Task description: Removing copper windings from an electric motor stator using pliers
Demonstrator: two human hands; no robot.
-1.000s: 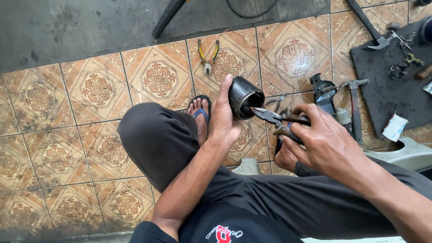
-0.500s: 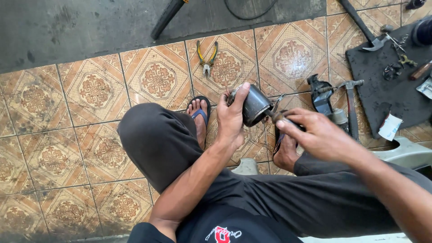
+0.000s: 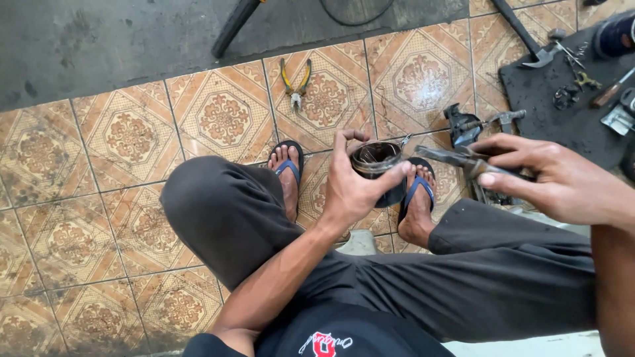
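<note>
Over the patterned brown floor tiles [image 3: 119, 139], the left hand [image 3: 354, 188] has turned the dark round metal cylinder [image 3: 378, 168] open-end up, fingers wrapped around it above the sandalled feet. The right hand [image 3: 552, 178], drawn back rightward, grips grey metal pliers [image 3: 456, 158] just beside it.

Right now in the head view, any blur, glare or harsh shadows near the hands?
Head view: lighting is soft and even, with no hard shadows; the left hand and its dark cylindrical part are sharp, with slight sheen on the part's rim; the right hand and its pliers look slightly soft; wide-angle stretch at edges.
</note>
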